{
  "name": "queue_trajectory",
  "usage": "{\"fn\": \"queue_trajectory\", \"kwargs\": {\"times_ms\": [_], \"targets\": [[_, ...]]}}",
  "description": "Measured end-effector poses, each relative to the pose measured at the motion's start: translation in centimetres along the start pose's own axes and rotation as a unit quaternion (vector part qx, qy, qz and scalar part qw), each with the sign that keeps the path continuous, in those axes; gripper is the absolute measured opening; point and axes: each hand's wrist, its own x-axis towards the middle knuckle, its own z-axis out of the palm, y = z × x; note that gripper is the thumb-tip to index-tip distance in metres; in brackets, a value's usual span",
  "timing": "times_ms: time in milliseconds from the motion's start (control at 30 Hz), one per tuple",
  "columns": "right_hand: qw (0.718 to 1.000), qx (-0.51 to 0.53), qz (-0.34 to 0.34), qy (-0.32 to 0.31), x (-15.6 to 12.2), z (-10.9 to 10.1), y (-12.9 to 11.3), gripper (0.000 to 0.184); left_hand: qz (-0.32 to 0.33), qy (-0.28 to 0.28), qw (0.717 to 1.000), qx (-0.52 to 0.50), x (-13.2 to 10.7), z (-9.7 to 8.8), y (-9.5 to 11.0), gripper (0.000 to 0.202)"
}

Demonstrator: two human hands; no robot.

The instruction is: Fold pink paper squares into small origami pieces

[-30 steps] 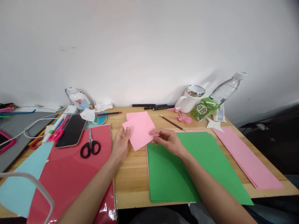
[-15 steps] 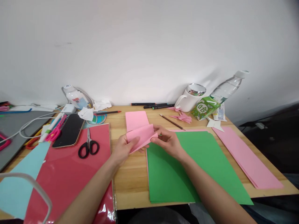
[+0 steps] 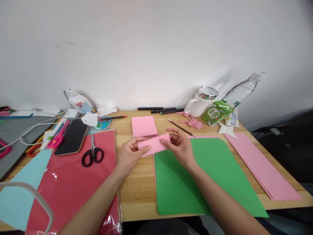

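A small sheet of pink paper (image 3: pixel 154 144), folded into a narrow strip, is held up above the table between both hands. My left hand (image 3: pixel 132 153) pinches its left end, thumb in front and fingers behind. At the right end my right hand (image 3: pixel 179 147) grips it the same way, with the index finger raised off the paper. Just behind the hands lies a stack of pink paper squares (image 3: pixel 144 126). Beneath and to the right of my right hand is a stack of green paper (image 3: pixel 202 176), with pink sheet edges showing under it.
Scissors (image 3: pixel 93 153) and a phone (image 3: pixel 72 137) lie on red paper (image 3: pixel 78 186) at left. Along the wall are markers (image 3: pixel 168 111), a white mug (image 3: pixel 199 102), a green box (image 3: pixel 216 112) and a bottle (image 3: pixel 242 89). Folded pink pieces (image 3: pixel 192 122) and a pencil (image 3: pixel 181 127) lie before the mug.
The pink paper has gone from a partly open, tilted fold to a narrower, flatter strip. My right thumb has moved onto its front, and both hands have shifted slightly right.
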Motion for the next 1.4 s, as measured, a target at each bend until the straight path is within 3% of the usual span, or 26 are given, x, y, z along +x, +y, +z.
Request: {"fn": "queue_trajectory", "kwargs": {"times_ms": [367,1400], "targets": [[0.999,-0.029,0.010,-0.030,-0.41,0.39,-0.17,0.025,0.005,0.037,0.999,-0.017,-0.05,0.10,-0.04,0.030],[0.997,-0.070,0.006,-0.024,-0.43,0.57,-0.28,0.031,0.004,0.062,0.998,-0.021,-0.15,0.10,-0.10,0.032]]}}
